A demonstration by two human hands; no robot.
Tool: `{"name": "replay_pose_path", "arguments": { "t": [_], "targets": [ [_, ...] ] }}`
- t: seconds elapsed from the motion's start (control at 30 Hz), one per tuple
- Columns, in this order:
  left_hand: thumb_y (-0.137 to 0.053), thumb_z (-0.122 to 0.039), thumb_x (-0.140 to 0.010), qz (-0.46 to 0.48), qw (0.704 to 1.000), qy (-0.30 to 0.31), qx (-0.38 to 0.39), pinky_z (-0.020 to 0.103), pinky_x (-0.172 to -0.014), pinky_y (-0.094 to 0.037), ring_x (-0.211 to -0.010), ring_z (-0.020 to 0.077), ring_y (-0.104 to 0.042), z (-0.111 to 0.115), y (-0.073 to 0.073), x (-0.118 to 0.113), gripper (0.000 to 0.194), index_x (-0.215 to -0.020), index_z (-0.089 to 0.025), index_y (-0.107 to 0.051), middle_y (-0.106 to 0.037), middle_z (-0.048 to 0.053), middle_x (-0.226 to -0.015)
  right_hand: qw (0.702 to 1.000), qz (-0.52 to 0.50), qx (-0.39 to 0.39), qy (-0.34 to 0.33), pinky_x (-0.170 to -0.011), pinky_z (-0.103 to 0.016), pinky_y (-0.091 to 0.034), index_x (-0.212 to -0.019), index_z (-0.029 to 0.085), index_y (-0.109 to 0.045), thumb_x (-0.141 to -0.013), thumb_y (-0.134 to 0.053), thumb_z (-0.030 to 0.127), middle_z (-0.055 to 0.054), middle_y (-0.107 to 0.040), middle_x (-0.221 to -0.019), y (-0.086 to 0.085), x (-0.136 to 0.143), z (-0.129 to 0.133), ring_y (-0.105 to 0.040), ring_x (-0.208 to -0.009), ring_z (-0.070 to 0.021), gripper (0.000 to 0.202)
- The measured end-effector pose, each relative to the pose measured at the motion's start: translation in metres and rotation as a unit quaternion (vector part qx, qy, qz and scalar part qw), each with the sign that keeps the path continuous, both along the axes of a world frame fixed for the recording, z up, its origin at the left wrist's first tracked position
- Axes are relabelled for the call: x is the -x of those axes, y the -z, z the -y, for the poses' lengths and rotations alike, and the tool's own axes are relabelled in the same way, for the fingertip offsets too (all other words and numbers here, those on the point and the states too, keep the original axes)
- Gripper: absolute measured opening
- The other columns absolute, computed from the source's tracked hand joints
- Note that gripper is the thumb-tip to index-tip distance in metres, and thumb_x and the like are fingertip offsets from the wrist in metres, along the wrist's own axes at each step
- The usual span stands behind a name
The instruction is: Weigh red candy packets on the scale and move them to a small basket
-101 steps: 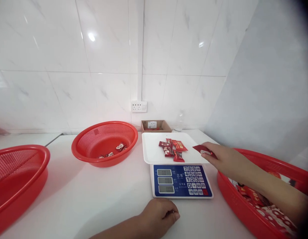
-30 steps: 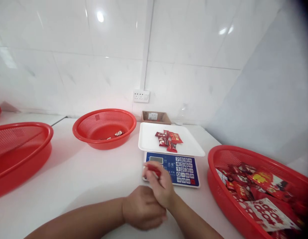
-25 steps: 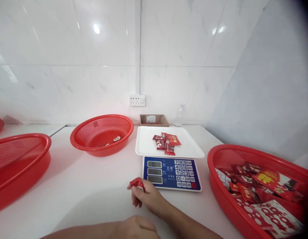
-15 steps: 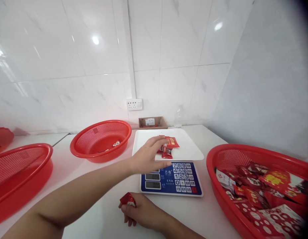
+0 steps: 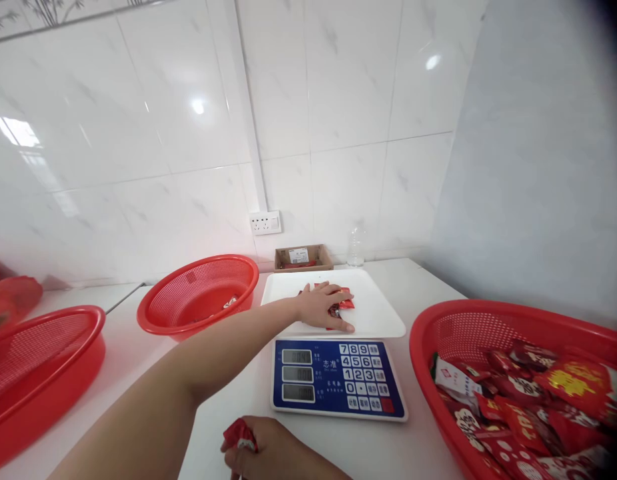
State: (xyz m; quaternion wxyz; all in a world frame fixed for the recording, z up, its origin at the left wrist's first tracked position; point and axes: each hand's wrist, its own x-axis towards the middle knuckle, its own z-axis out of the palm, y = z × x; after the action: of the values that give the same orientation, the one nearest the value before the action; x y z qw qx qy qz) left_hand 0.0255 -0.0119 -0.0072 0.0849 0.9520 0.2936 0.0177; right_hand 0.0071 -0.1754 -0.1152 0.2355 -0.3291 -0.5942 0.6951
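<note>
Three red baskets (image 5: 191,285), one scale (image 5: 333,380), one cardboard box (image 5: 316,255) and one bottle (image 5: 356,248) appear. The overlapping packets (image 5: 521,420) defy counting.

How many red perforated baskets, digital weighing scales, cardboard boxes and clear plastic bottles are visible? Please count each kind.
Red perforated baskets: 3
Digital weighing scale: 1
Cardboard box: 1
Clear plastic bottle: 1
Total: 6 (unclear red item at far left not counted)
</note>
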Motion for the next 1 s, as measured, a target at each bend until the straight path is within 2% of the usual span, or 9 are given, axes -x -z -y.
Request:
{"name": "replay_pose_path", "arguments": {
  "t": [0.1, 0.23, 0.33, 0.47, 0.6, 0.73, 0.83, 0.93, 1.0],
  "targets": [
    [-0.043, -0.072, -0.068, 0.050, 0.996, -0.054, -0.049, 0.048, -0.094, -0.029, -0.114, 0.0298, -0.039, 0.001, 0.006, -0.008, 0.067, -0.120, -0.030, -0.043, -0.044, 0.006, -0.122, 1.000, 0.007, -0.005, 0.001, -0.053, -0.018, -0.039, -0.093, 0.020, -0.060, -0.076, -0.051, 0.027, 0.001, -0.061, -0.069, 0.001, -0.001, 0.001, -0.051, -0.054, -0.0058, 0.020],
    [-0.034, -0.068, -0.075, 0.076, 0.988, -0.104, -0.087, 0.048, -0.089, -0.034, -0.103, 0.0281, -0.046, 0.003, 0.012, -0.013, 0.059, -0.112, -0.024, -0.047, -0.049, 0.008, -0.108, 1.000, 0.026, -0.003, 0.013, -0.057, -0.019, -0.039, -0.092, 0.024, -0.062, -0.074, -0.054, 0.032, 0.000, -0.065, -0.074, 0.001, -0.004, 0.002, -0.053, -0.058, -0.0071, 0.022],
    [-0.028, -0.064, -0.081, 0.082, 0.987, -0.106, -0.093, 0.052, -0.092, -0.029, -0.105, 0.0266, -0.045, 0.003, 0.010, -0.011, 0.052, -0.113, -0.027, -0.047, -0.050, 0.006, -0.110, 0.999, 0.042, 0.001, 0.012, -0.060, -0.021, -0.040, -0.091, 0.024, -0.063, -0.072, -0.057, 0.035, 0.000, -0.066, -0.076, -0.005, -0.007, 0.002, -0.055, -0.061, -0.0087, 0.023],
    [-0.016, -0.050, -0.090, 0.090, 0.986, -0.104, -0.096, 0.056, -0.098, -0.019, -0.118, 0.0246, -0.035, 0.000, 0.005, -0.004, 0.044, -0.123, -0.031, -0.039, -0.045, 0.004, -0.124, 0.998, 0.067, -0.006, 0.016, -0.060, -0.021, -0.040, -0.090, 0.025, -0.064, -0.071, -0.058, 0.036, 0.001, -0.064, -0.074, -0.014, -0.009, 0.003, -0.055, -0.062, -0.0099, 0.023],
    [-0.036, -0.052, -0.085, 0.084, 0.988, -0.086, -0.100, 0.056, -0.101, -0.008, -0.125, 0.0278, -0.026, -0.003, 0.006, 0.001, 0.046, -0.124, -0.029, -0.040, -0.041, 0.005, -0.130, 0.997, 0.077, -0.004, 0.025, -0.061, -0.022, -0.041, -0.090, 0.025, -0.064, -0.072, -0.057, 0.035, 0.001, -0.064, -0.074, -0.021, -0.011, 0.004, -0.055, -0.063, -0.0103, 0.022],
    [-0.038, -0.056, -0.082, 0.078, 0.990, -0.073, -0.086, 0.050, -0.099, -0.022, -0.118, 0.0264, -0.037, -0.004, 0.010, 0.001, 0.048, -0.121, -0.028, -0.044, -0.049, 0.005, -0.124, 0.997, 0.072, 0.002, 0.024, -0.060, -0.021, -0.041, -0.090, 0.024, -0.063, -0.072, -0.058, 0.034, 0.001, -0.063, -0.074, -0.020, -0.012, 0.001, -0.055, -0.062, -0.0099, 0.021],
    [-0.032, -0.052, -0.086, 0.088, 0.990, -0.078, -0.083, 0.042, -0.097, -0.030, -0.114, 0.0227, -0.042, -0.005, 0.012, 0.000, 0.045, -0.119, -0.024, -0.047, -0.051, 0.005, -0.121, 0.998, 0.061, 0.005, 0.026, -0.060, -0.021, -0.041, -0.092, 0.024, -0.063, -0.073, -0.057, 0.034, 0.000, -0.064, -0.076, -0.012, -0.010, -0.003, -0.055, -0.062, -0.0093, 0.023],
    [-0.023, -0.048, -0.090, 0.102, 0.987, -0.092, -0.085, 0.042, -0.098, -0.028, -0.118, 0.0227, -0.037, -0.003, 0.010, 0.000, 0.046, -0.119, -0.022, -0.046, -0.049, 0.006, -0.123, 0.998, 0.056, -0.001, 0.024, -0.059, -0.020, -0.040, -0.093, 0.024, -0.063, -0.074, -0.056, 0.034, 0.000, -0.065, -0.077, -0.003, -0.006, -0.005, -0.055, -0.061, -0.0089, 0.022],
    [-0.025, -0.053, -0.088, 0.106, 0.986, -0.094, -0.085, 0.046, -0.099, -0.024, -0.122, 0.0251, -0.031, 0.000, 0.008, 0.002, 0.049, -0.122, -0.023, -0.044, -0.044, 0.007, -0.128, 0.999, 0.049, -0.005, 0.019, -0.057, -0.020, -0.040, -0.093, 0.024, -0.062, -0.074, -0.056, 0.034, 0.000, -0.066, -0.076, 0.002, -0.004, -0.005, -0.055, -0.060, -0.0084, 0.022]
  ]
}}
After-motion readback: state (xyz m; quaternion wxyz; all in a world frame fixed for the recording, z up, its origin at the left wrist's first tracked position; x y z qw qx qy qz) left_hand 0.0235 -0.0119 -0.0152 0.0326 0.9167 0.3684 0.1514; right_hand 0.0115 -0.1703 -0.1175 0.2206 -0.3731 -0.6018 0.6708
